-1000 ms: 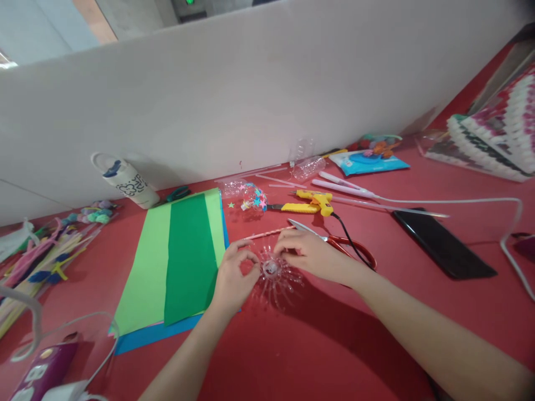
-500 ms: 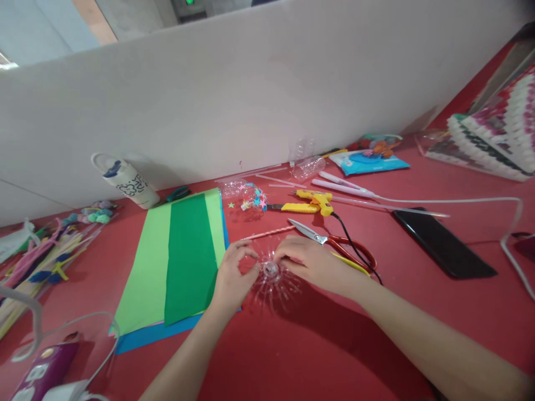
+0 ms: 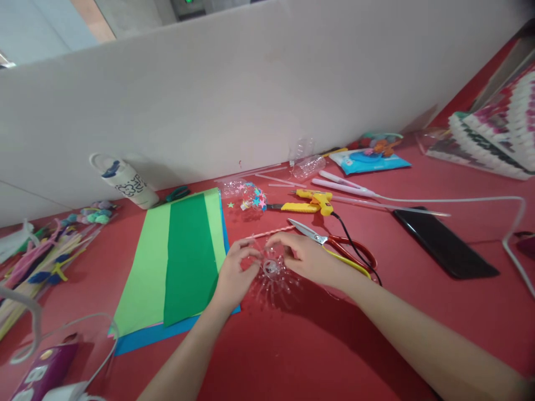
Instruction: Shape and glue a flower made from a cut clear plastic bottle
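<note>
A clear plastic bottle top point(image 3: 272, 269), cut into many thin strips that fan outward, sits neck up on the red table between both hands. My left hand point(image 3: 237, 272) pinches strips at its left side, thumb and forefinger close together. From the far right side, my right hand point(image 3: 304, 257) curls over other strips, its fingertips partly hidden. Just beyond lies a pink twisted stick point(image 3: 271, 231). Scissors with red handles point(image 3: 351, 253) lie by my right hand. Close to my left hand are green sheets point(image 3: 190, 262) stacked over a blue one.
A yellow glue gun point(image 3: 321, 201), a yellow utility knife point(image 3: 298, 208) and a star-filled clear piece point(image 3: 253, 197) lie farther back. A black phone point(image 3: 445, 242) is at right. A white bottle point(image 3: 131, 184) leans near the wall; a purple power strip point(image 3: 45, 370) sits front left.
My right hand has shifted slightly left and away from me along the far side of the strips. The bottle top has tilted a little; my left hand stays nearly in place.
</note>
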The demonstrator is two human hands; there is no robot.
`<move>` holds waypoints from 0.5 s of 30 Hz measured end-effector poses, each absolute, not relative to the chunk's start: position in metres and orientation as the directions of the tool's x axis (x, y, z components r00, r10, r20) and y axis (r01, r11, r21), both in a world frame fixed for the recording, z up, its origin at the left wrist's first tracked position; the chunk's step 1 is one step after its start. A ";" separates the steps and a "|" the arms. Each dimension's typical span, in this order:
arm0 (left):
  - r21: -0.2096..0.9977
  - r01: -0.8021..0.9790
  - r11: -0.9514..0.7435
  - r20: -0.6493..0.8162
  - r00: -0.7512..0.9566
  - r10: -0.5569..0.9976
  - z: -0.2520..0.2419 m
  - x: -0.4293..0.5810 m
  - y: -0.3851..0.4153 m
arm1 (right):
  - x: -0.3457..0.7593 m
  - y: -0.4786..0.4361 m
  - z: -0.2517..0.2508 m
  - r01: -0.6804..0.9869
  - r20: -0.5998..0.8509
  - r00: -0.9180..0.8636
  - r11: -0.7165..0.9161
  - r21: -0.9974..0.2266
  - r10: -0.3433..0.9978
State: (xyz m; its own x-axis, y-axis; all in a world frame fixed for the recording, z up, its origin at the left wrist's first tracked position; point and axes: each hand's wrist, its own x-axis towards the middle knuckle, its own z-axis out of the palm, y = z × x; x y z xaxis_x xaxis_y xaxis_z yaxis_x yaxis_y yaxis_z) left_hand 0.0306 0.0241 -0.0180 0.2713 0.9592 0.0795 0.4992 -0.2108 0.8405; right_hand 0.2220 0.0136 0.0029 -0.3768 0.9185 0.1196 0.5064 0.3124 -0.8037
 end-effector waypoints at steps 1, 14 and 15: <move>0.835 0.509 -0.211 0.079 0.268 0.960 -0.019 0.031 0.024 | 0.222 0.013 0.002 0.507 0.116 -0.377 0.309 -0.804 0.919; 0.782 0.570 -0.254 0.082 0.310 0.947 -0.018 0.035 0.026 | 0.222 0.012 -0.005 0.465 0.107 -0.436 0.326 -0.823 0.893; 0.779 0.572 -0.255 0.087 0.304 0.948 -0.019 0.035 0.027 | 0.222 0.011 -0.005 0.464 0.107 -0.431 0.322 -0.825 0.896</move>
